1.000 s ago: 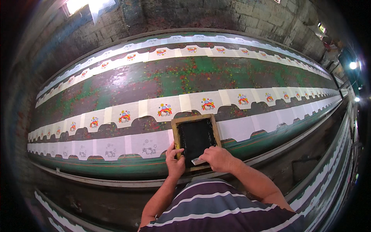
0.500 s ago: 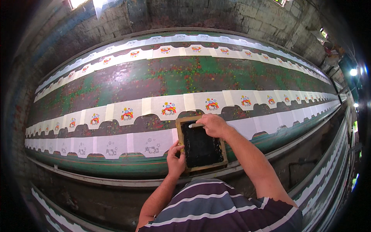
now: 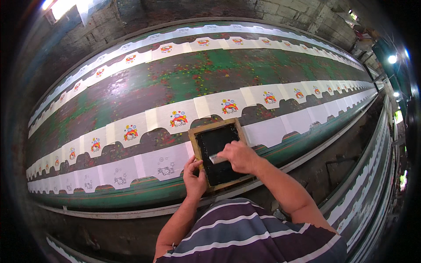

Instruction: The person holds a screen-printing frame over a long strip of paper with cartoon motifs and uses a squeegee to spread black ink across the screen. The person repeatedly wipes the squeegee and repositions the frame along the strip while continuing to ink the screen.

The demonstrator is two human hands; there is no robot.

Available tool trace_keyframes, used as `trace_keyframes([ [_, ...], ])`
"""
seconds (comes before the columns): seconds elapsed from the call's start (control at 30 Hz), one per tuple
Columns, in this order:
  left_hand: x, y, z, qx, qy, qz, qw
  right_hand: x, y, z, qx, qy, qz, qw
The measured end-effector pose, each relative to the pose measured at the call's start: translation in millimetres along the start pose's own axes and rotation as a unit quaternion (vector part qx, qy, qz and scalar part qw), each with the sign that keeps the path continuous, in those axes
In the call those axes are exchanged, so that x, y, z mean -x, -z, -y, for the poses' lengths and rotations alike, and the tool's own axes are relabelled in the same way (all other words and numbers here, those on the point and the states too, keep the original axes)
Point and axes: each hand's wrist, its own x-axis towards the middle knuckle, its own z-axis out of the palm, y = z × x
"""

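Mid-pull on a small screen-printing frame, wooden-edged with dark mesh, lying flat on the near row of white cut fabric pieces at the front of the long green desk. Left hand pinning the frame's near-left edge, fingers curled over the wood and clamped on it. Right hand over the mesh, fingers closed round a small pale squeegee, blade apparently on the screen, though contact too small to confirm. Judged step: dragging ink across the mesh for one colour. Next move calling for an even stroke to the frame's end, frame held dead still, then a clean straight lift and a shift along to the neighbouring piece. Farther rows already carrying finished rainbow-coloured motifs; near row to the left showing only faint outline prints
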Motion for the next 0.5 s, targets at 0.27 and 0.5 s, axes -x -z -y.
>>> trace_keyframes([
  [0.27,4,-10,2,0.012,-0.05,-0.031,0.998,67,-13,53,-0.025,0.002,-0.051,0.998],
  [0.5,11,-10,-2,-0.062,-0.097,-0.033,0.993,101,0,74,-0.027,0.049,-0.044,0.997],
])
